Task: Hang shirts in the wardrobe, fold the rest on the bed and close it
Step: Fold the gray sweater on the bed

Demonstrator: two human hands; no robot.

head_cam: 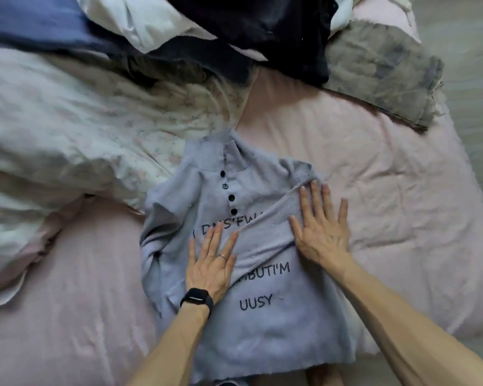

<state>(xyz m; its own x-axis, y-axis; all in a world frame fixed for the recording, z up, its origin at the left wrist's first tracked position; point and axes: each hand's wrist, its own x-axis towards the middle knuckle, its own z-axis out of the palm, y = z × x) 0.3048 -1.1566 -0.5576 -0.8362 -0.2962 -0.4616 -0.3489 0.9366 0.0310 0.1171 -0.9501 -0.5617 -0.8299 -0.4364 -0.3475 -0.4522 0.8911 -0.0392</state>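
Lavender knit sweater (262,327) lies buttons-up; I press left hand (211,263) and right hand (321,232) flat on its chest, both spread open, gripping nothing, to pin the folded-over sleeve (262,232) smooth.

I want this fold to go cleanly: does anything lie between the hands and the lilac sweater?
Nothing visible does. The left hand and right hand both press flat on the sweater, at its folded-over sleeve; the clothes pile lies beyond the collar.

Sweater (262,316) lettering partly covered by folded sleeve (262,229), clothes pile (234,29) cut off at top edge
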